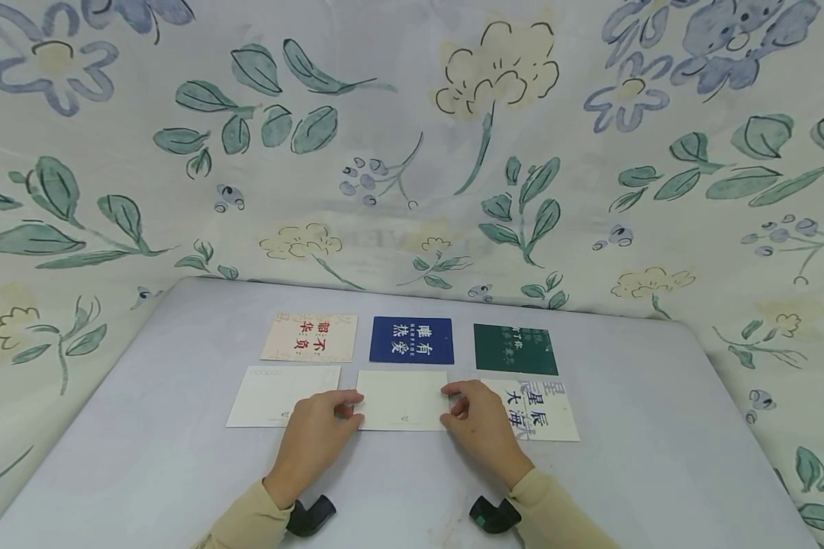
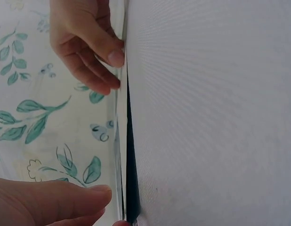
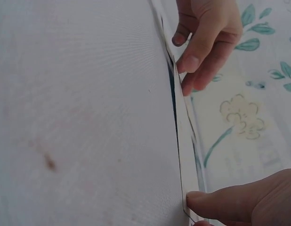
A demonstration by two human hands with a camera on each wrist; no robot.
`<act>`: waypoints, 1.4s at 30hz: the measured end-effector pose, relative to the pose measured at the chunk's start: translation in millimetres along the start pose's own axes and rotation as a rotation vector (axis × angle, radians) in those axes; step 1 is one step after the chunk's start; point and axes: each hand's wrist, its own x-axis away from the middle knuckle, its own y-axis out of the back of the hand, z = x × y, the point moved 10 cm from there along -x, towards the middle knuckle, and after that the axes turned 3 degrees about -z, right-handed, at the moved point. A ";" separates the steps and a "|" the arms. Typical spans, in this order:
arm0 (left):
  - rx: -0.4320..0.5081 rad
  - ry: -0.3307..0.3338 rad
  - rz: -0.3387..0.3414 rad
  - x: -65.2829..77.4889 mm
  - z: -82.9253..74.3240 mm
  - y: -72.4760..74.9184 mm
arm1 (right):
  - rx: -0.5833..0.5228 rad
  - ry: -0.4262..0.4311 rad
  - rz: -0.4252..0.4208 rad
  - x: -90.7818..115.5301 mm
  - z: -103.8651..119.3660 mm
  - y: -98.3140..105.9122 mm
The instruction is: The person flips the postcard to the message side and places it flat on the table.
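Between my two hands is a blank cream postcard (image 1: 403, 400), the middle one of the front row. My left hand (image 1: 316, 431) pinches its left edge with thumb and fingers, and my right hand (image 1: 484, 428) pinches the right edge. In the left wrist view the postcard (image 2: 123, 141) appears edge-on, with a dark blue strip under its front edge. The right wrist view also has the postcard (image 3: 187, 150) edge-on, the right thumb (image 3: 221, 203) on its near end. A white postcard (image 1: 261, 393) lies beside the left hand; one with blue characters (image 1: 556, 415) is partly covered by the right.
Behind, on the white table (image 1: 144, 427), lie a cream postcard with red characters (image 1: 284, 343), a blue postcard (image 1: 384, 351) and a dark green one (image 1: 494, 362). A flowered cloth (image 1: 398, 252) hangs at the table's back edge. Black devices (image 1: 312, 517) sit at both wrists.
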 end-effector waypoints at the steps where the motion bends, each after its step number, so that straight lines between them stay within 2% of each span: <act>1: 0.000 0.000 -0.001 0.1 -0.3 0.2 | -0.001 0.000 0.001 0.1 -0.1 0.0; 11: -0.004 -0.001 -0.005 0.7 -4.0 2.6 | -0.037 -0.014 0.014 1.0 -0.8 0.8; 18: -0.008 -0.015 -0.023 0.7 -4.0 4.4 | -0.039 -0.021 -0.009 0.3 -0.8 5.6; 27: 0.005 -0.025 -0.038 0.7 -7.4 6.0 | -0.041 -0.039 -0.016 -1.9 3.6 17.9; 32: 0.019 -0.044 -0.043 0.7 -12.8 8.6 | -0.048 -0.012 -0.044 -2.5 7.8 27.1; 42: 0.118 -0.010 0.003 2.0 -21.2 5.4 | -0.076 -0.002 -0.099 -1.0 6.2 41.5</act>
